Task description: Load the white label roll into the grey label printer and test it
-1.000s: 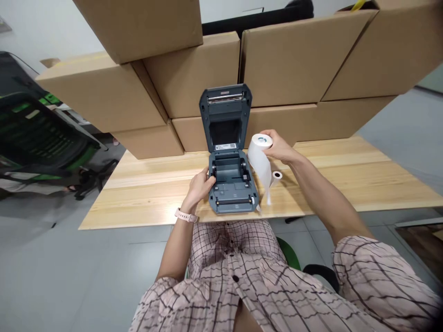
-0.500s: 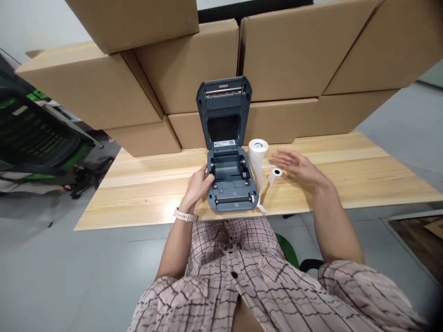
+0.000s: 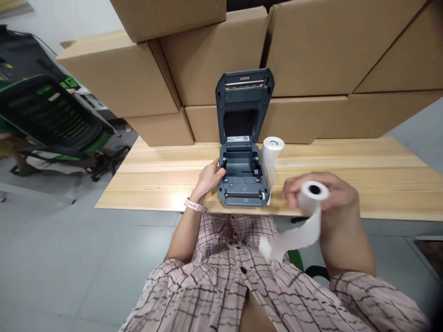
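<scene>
A dark grey label printer (image 3: 242,177) stands on the table with its lid (image 3: 244,106) tipped back, and its roll bay holds no roll. My left hand (image 3: 209,178) grips the printer's left side, the thumb over the rim. In my right hand (image 3: 334,191) is a small white paper roll (image 3: 308,203) with a black core, lifted above the table's front edge. A loose strip of its paper hangs down to the left, blurred by motion. Close against the printer's right side stands a larger white roll (image 3: 273,145), its end trailing forward.
Stacked cardboard boxes (image 3: 311,50) line the back of the wooden table (image 3: 155,180). To the left is a black and green mesh office chair (image 3: 58,115), with part of another person behind it at the frame's edge.
My right hand, open beside the small roll before, has taken hold of it and brought it up and towards me. The left hand stays on the printer. The view has shifted slightly.
</scene>
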Demonstrator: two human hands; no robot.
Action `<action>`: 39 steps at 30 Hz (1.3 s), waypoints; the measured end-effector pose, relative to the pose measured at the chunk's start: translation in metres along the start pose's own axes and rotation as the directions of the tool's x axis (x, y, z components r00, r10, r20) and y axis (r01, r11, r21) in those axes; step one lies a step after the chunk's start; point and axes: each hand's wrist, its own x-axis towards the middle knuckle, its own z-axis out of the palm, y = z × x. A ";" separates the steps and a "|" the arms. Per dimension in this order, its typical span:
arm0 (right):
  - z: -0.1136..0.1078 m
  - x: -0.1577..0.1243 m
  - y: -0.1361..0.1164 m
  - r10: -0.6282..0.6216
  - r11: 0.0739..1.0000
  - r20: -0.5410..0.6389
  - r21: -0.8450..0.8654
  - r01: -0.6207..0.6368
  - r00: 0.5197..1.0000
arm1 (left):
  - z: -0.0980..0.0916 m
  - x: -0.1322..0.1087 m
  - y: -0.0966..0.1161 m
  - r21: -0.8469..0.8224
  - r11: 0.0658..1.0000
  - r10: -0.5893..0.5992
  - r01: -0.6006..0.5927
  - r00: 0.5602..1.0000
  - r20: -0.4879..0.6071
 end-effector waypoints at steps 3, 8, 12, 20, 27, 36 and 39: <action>0.010 0.056 -0.031 0.025 0.956 0.108 -0.293 0.008 0.994 | 0.002 0.001 -0.003 -0.029 1.000 -0.009 0.009 1.000 -0.008; 0.039 0.111 -0.015 0.069 0.690 0.048 -0.724 -0.013 0.996 | 0.006 -0.002 -0.002 -0.017 0.999 -0.034 0.034 0.999 -0.026; 0.052 0.104 0.004 0.051 0.624 0.004 -0.781 -0.028 0.999 | 0.008 -0.005 0.004 0.067 0.993 -0.095 0.101 0.992 -0.084; 0.061 0.100 0.015 0.039 0.723 -0.041 -0.689 -0.057 0.998 | 0.017 -0.001 -0.007 -0.084 0.996 -0.023 0.016 0.996 -0.088; 0.077 0.090 -0.001 -0.011 0.685 -0.113 -0.725 -0.075 0.994 | 0.018 0.000 -0.009 -0.160 0.987 -0.002 -0.013 0.996 -0.093; 0.115 0.057 -0.015 -0.132 0.664 -0.191 -0.746 -0.056 0.973 | 0.020 -0.001 -0.010 -0.204 0.979 -0.004 -0.018 0.994 -0.109; 0.120 0.055 -0.015 -0.147 0.668 -0.235 -0.740 -0.079 0.961 | 0.018 -0.002 -0.007 -0.201 0.980 -0.016 -0.007 0.994 -0.110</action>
